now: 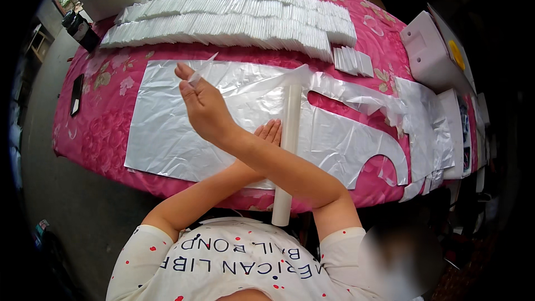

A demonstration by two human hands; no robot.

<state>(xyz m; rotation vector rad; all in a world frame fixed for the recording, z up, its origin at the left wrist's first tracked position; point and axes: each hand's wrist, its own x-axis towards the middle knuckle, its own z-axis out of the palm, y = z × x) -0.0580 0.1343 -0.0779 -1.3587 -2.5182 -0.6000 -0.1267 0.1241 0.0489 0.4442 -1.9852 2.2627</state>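
A thin white plastic apron (334,134) with curved cut-outs lies spread across the table. Lengthwise over it rests a pale, translucent tube (290,128), its near end jutting past the table edge towards me. My forearms cross. Reaching over to the left, my right hand (206,103) is raised above the apron, its thumb and fingers closed on a thin bit of the plastic film. Beneath that arm, my left hand (270,132) lies flat on the apron, fingers stretched out beside the tube; the wrist is partly hidden by my right forearm.
Rows of folded white plastic packets (223,22) fill the back, with a small separate group (353,61) at their right end. More film (423,128) hangs at the right edge, near a white foam box (429,50). A phone (77,95) and dark bottle (81,30) are left, on pink floral cloth (100,134).
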